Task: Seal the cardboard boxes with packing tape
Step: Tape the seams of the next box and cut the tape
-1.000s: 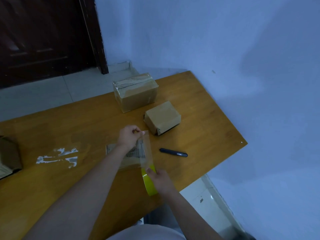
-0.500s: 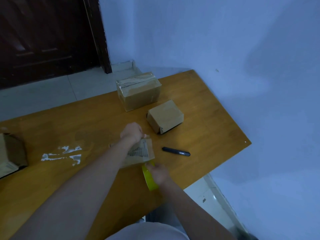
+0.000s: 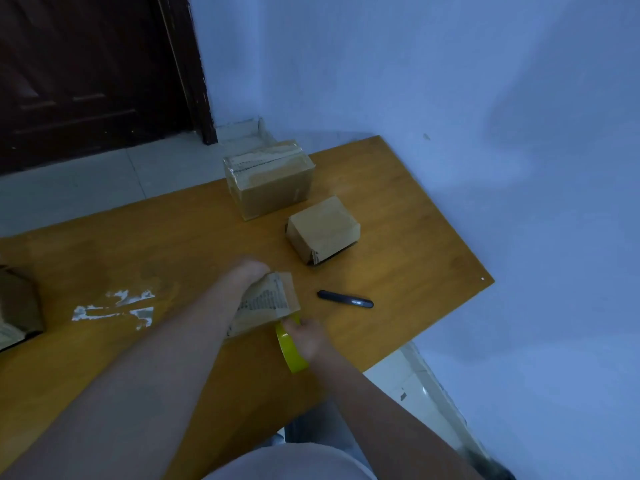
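Four boxes can be counted on the table [image 3: 398, 209], and only one looks properly done so far. That's the big box [image 3: 270, 181] near the far edge, where clear tape seems to be laid across the top and down the side. The smaller box [image 3: 323, 228], just in front of it toward the right edge, looks like it's been left with a flap gaping at the bottom, so it's probably still to be sealed, though tape on it can't be ruled out in this light. Another box [image 3: 17, 303] is cut off at the left edge and not much can be said about it.

The box being worked on [image 3: 266, 303] sits near the front edge. Its far end is gripped or pressed by the left hand [image 3: 251, 271], fingers curled over it. The yellow tape roll [image 3: 289, 344] is gripped by the right hand [image 3: 306, 336], touching the box's near corner, so a strip is likely being run over it, not yet cut

A dark cutter [image 3: 344, 300] lies unused just right of it. Some white residue [image 3: 114, 306] is stuck on the wood toward the left
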`<state>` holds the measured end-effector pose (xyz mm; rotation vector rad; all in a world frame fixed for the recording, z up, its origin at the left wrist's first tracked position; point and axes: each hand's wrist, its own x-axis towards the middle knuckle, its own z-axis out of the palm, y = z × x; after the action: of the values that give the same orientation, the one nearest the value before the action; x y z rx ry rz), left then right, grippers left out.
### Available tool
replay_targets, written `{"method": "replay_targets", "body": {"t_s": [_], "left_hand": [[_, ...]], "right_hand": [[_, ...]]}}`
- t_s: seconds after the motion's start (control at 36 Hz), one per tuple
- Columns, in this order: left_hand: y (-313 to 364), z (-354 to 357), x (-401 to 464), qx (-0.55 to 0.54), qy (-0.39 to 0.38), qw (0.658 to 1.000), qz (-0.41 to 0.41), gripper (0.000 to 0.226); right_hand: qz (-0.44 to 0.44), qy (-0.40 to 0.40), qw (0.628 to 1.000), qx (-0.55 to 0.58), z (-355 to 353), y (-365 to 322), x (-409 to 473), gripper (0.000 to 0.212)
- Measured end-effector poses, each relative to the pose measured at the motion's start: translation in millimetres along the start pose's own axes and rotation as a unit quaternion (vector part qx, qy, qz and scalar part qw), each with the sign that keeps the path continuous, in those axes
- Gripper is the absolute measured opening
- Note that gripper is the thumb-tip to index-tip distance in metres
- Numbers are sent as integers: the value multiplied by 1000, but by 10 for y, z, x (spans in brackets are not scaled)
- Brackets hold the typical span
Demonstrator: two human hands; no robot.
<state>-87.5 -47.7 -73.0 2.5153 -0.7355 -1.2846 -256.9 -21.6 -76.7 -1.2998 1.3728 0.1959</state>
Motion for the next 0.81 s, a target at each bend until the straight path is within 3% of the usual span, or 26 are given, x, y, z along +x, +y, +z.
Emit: {"method": "replay_targets", "body": {"t_s": [0.06, 0.11, 0.17, 0.22, 0.28, 0.36, 0.56, 0.67, 0.81], "left_hand": [[-11, 1, -38, -36, 90, 994, 51, 42], [-83, 21, -125, -97, 203, 963, 147, 35], [-161, 43, -284, -98, 249, 931, 249, 28], [-285, 102, -396, -28, 249, 919, 303, 24], [-402, 157, -469, 56, 232, 918, 318, 26], [-484, 235, -613, 154, 177, 926, 297, 49], [-514, 369, -732, 254, 160, 922, 246, 75], [-506, 392, -727, 268, 160, 918, 244, 81], [-518, 405, -730, 293, 163, 908, 252, 86]], "right_hand": [[-4, 3, 1000, 7, -19, -39, -33, 27], [-12, 9, 1000, 6, -44, -98, -36, 28], [-14, 9, 1000, -16, -66, -176, -39, 34], [-23, 6, 999, -38, -78, -266, -41, 51], [-39, 6, 998, -57, -94, -316, -48, 57], [-61, -7, 998, 5, -129, -244, -31, 51], [-73, -61, 993, 74, -88, 65, 1, 20], [-92, -41, 994, 36, -123, 118, -17, 28], [-59, -10, 996, -60, -165, 53, 34, 54]]}}
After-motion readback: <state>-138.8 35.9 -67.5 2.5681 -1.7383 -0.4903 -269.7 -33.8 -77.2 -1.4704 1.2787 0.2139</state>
